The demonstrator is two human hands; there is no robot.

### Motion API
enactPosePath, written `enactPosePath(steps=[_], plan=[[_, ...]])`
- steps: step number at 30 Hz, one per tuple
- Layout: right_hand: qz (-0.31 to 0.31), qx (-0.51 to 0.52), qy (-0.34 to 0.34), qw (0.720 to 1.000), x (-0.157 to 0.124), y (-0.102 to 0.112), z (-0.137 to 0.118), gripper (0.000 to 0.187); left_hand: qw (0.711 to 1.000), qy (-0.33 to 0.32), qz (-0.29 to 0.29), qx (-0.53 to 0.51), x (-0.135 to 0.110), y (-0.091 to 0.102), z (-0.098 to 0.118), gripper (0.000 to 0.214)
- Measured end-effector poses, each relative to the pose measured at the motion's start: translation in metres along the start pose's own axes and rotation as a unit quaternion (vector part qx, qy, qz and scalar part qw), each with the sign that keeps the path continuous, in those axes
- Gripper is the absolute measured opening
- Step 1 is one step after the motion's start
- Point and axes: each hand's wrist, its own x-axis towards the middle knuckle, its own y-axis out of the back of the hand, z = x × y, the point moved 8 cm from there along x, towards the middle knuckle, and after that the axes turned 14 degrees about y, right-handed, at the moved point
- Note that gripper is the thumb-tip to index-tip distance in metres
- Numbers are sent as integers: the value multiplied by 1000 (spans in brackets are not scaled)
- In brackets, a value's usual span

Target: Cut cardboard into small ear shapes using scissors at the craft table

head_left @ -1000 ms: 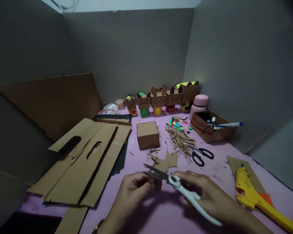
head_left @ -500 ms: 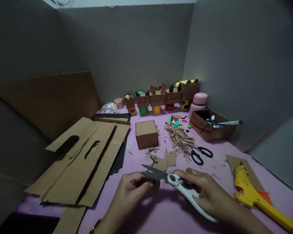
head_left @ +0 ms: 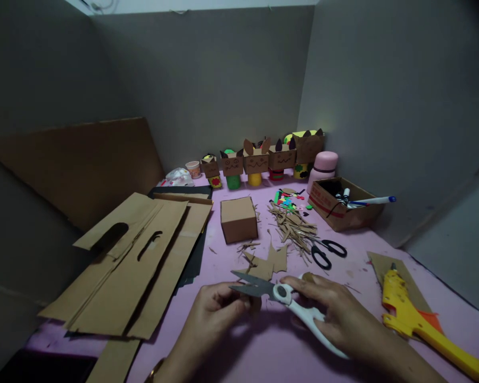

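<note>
Low in the head view, my right hand (head_left: 335, 314) is closed round the white handles of a pair of scissors (head_left: 287, 300). Their dark blades point left, slightly apart, and meet a small brown cardboard piece (head_left: 256, 304). My left hand (head_left: 213, 314) pinches that piece right at the blades. Most of the piece is hidden by my fingers. Both hands hover just above the pink table (head_left: 263, 351).
Flat cardboard sheets (head_left: 135, 266) lie left. A small cardboard box (head_left: 238, 219), cardboard scraps (head_left: 293, 226), black-handled scissors (head_left: 323, 251) and an open box of pens (head_left: 343, 210) sit beyond. A yellow glue gun (head_left: 415, 322) lies at right. Cardboard figures (head_left: 259, 162) line the back wall.
Both hands and the white scissors have stayed in nearly the same place; the blades look slightly more closed on the cardboard piece. The view has shifted a little.
</note>
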Motion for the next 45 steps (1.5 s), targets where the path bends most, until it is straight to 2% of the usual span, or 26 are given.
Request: enactPosePath(steps=[5,9,12,15,18,29,33,36,40,45], plan=[[-1,9,-4,1000,4,4,-4,54,1000,1,-1,17,1,-1,1,15],[-8,69,-21,997,9,1,-8,40,1000,4,-10,16,1,-1,1,21],[5,92,-32,995,9,0,-4,48,1000,-8,3,5,1,2,3,17],[0,78,-32,996,6,-3,-1,56,1000,-17,20,-12,1,6,4,16],[-8,62,-30,998,6,-4,0,57,1000,-19,14,-13,1,5,3,17],[7,36,-13,999,7,0,-3,51,999,-16,29,2,0,6,3,13],[5,87,-16,996,11,1,-9,37,999,-22,24,16,0,5,5,20],[13,177,-53,983,11,-3,-5,33,999,-27,33,19,-1,6,6,21],[70,276,-111,952,7,-12,11,48,998,-33,48,19,-3,7,7,21],[145,347,-119,919,10,-19,10,55,998,5,1,-55,-2,-8,-2,21]])
